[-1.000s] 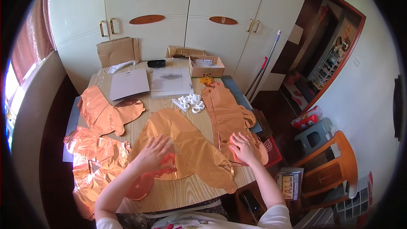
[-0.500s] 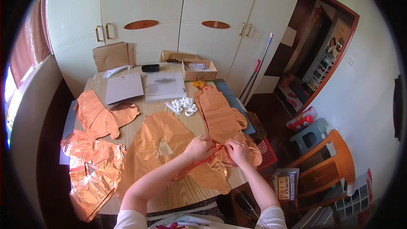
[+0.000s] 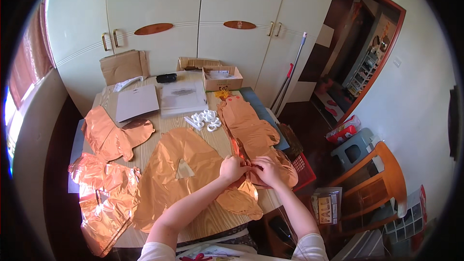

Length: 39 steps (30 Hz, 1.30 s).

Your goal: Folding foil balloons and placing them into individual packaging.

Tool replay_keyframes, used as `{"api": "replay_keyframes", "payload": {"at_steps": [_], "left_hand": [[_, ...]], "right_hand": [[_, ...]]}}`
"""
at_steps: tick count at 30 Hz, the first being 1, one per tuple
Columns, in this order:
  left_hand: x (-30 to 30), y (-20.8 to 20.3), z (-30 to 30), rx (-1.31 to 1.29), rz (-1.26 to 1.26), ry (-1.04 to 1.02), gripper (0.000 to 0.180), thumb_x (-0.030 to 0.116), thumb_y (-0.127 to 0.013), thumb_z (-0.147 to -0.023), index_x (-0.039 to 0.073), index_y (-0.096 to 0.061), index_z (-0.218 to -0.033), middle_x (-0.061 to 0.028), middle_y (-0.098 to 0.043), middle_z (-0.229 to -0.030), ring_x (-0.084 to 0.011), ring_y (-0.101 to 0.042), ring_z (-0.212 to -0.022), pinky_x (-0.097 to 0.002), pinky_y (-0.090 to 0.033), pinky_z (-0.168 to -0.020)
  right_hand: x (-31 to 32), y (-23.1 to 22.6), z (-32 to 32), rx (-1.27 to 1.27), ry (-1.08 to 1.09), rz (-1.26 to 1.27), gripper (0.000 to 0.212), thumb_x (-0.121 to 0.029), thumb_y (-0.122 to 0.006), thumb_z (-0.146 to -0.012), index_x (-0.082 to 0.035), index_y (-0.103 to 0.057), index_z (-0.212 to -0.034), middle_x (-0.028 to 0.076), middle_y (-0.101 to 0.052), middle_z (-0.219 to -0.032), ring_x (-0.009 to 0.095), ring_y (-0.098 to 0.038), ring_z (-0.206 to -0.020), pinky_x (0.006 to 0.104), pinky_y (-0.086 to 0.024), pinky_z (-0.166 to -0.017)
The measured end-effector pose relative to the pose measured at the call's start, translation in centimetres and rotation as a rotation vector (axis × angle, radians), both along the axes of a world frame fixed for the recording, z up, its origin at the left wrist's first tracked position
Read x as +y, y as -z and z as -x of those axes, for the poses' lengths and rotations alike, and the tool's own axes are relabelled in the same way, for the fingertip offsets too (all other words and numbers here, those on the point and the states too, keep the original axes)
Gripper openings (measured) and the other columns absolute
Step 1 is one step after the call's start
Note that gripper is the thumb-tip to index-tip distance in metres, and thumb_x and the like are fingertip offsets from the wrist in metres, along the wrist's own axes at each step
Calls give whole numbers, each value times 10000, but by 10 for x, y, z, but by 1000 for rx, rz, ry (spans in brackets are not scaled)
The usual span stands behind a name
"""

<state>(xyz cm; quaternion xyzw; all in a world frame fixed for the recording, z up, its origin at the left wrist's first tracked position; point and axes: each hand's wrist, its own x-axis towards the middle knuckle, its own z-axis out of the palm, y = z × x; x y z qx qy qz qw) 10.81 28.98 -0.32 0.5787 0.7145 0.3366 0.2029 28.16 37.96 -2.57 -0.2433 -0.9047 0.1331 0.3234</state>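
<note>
"Four lots of copper-coloured foil lie on your table [image 3: 205, 220] in the head view. Taking the table's middle as the clock's centre, where are your hands?"

"Your left hand [image 3: 233, 169] and your right hand [image 3: 267, 170] meet between three and four o'clock. Their fingers curl toward each other and look pinched on a crumpled edge, seemingly the left edge of the right-hand foil [image 3: 252, 125], which stretches from one o'clock to about four. Your fingers hide the exact grip."

"How much of your work looks done?"

"Most of the spreading-out, I'd judge. You have the broad foil [image 3: 157, 188], with its hole, lying flat at seven o'clock. The bent foil [image 3: 111, 137] rests around half past nine, and the slotted foil [image 3: 104, 217], glossy and creased, at eight."

"And what seems left for you?"

"That edge between your fingers looks unsettled: a shiny strip stands up just beyond them, toward twelve. The right-hand foil appears layered, though I can't tell how many sheets you have there, so it may want more sorting. Every lot looks thin and flat. Your white rolls [image 3: 207, 117] at one o'clock lie well apart from both hands, seemingly unused, as does the open carton [image 3: 223, 85] farther out."
</note>
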Motion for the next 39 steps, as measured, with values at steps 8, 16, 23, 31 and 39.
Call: {"api": "replay_keyframes", "payload": {"at_steps": [8, 16, 23, 31, 39], "left_hand": [[-1, 0, -2, 59, -53, -17, 411, 474, -754, -754, 73, -688, -691, -113, -686, -770, -307, -626, -852, -420, -508, -770], [-4, 1, 2, 52, -91, -47, 459, 481, -766, -756, 43, -659, -670, -142, -656, -746, -338, -612, -797, -441, -496, -734], [-7, 0, -4, 443, -408, -119, 308, 368, -738, -753, 100, -690, -896, -59, -657, -995, -260, -602, -983, -413, -435, -880], [4, 0, 14, 501, -25, 394, 758, 651, -643, -780, 93, -566, -1287, -132, -464, -1459, -361, -356, -1407, -532, -201, -1177], [0, -20, 11, 633, 84, 444, 934, 769, -616, -719, 255, -412, -1473, -162, -371, -1509, -445, -272, -1413, -608, -229, -1129]], "right_hand": [[2, -3, 3, 55, 32, 115, 70, -111, -702, -763, -69, -707, -818, 79, -717, -873, 262, -664, -905, 396, -507, -803], [6, -8, 1, 134, 46, 471, 73, -95, -681, -853, -31, -702, -880, 79, -704, -821, 193, -670, -788, 301, -508, -717], [22, 1, -12, 281, -84, 817, 90, -29, -607, -922, 9, -658, -985, 1, -662, -895, 87, -600, -834, 241, -476, -765], [23, -5, -11, 630, 36, 1041, 82, -65, -570, -955, -27, -613, -1012, 9, -643, -868, 83, -573, -762, 229, -459, -679], [106, -77, -60, 1301, -157, 1491, 247, -284, -515, -998, -63, -616, -1048, 62, -654, -842, 190, -634, -793, 305, -541, -720]]}}
